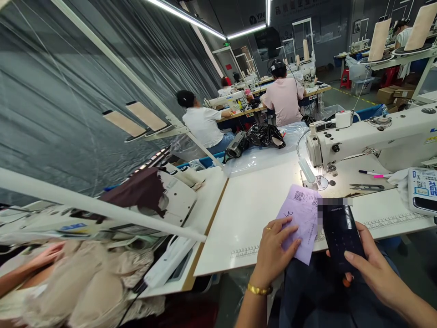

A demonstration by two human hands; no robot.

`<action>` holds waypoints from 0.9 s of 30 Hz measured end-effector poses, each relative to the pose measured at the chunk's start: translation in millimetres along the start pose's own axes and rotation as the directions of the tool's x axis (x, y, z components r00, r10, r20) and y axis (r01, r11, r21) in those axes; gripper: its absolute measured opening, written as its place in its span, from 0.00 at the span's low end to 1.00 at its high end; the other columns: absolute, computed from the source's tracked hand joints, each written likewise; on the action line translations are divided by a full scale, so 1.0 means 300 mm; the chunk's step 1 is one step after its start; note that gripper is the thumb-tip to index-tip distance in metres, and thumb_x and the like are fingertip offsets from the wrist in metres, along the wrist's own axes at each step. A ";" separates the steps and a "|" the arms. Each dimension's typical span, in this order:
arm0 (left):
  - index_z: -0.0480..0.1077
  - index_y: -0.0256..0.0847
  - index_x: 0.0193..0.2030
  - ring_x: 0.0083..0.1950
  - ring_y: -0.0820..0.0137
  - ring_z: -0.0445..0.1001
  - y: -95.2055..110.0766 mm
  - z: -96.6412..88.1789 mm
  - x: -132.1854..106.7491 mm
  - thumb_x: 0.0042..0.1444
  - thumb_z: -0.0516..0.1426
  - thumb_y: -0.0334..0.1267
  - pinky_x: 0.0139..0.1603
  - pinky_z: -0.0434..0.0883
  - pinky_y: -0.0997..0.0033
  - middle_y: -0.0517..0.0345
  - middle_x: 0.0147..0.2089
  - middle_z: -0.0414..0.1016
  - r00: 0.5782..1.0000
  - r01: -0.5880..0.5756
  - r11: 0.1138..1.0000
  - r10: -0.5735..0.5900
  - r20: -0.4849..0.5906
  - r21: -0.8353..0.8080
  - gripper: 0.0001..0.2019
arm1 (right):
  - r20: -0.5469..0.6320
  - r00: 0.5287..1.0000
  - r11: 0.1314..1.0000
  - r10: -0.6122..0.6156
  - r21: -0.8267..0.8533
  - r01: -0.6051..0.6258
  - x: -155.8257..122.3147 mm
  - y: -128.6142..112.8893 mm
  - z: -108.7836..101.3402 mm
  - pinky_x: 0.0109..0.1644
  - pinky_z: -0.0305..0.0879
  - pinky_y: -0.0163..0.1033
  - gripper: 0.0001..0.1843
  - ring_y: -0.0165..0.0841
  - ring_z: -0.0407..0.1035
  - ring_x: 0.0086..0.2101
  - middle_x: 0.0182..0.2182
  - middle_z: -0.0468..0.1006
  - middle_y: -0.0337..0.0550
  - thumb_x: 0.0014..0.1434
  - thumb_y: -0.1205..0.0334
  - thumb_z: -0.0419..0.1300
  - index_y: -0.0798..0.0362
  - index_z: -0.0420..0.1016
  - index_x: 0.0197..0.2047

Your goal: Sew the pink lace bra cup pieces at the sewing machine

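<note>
A purple paper slip (300, 218) with printed codes and handwriting lies at the front of the white sewing table, its lower corner past the edge. My left hand (278, 248) rests on the slip with fingers spread, a ring and a gold bracelet showing. In my right hand (367, 264) is a dark smartphone (343, 241), tilted, with a dim keypad-like screen and its upper end beside the slip. Fingers wrap its side and the thumb lies over the front. Behind both stands a white sewing machine (375, 136) with its needle area lit.
Thread snips (367, 187), a pen (373, 174) and a white-blue box (423, 191) lie right of the slip. A black plastic bag (264, 136) sits at the table's back. Left are beige garments (85, 282) and another person's arm (30, 269). Two people (283, 98) sit at machines ahead.
</note>
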State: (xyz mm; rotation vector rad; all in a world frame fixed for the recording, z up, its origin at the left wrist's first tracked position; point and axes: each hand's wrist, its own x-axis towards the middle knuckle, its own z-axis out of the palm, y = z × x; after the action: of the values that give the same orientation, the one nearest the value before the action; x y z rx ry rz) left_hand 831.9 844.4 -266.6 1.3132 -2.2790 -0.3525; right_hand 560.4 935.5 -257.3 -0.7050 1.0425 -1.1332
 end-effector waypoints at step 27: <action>0.80 0.52 0.57 0.64 0.51 0.76 0.003 -0.002 -0.006 0.64 0.65 0.40 0.62 0.77 0.46 0.52 0.64 0.78 0.999 -0.023 1.000 0.023 -0.028 0.018 0.15 | 0.012 1.000 1.000 -0.009 -0.005 0.009 0.014 0.005 0.022 0.35 0.73 0.42 0.48 0.38 0.74 0.36 0.47 0.82 0.46 0.60 0.39 0.74 0.41 0.51 0.72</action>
State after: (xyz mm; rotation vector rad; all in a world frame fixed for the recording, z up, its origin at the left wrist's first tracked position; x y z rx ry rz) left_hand 832.4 846.5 -266.3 1.2918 -2.2771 -0.3043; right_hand 567.5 931.7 -257.4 -0.7206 1.0331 -1.1328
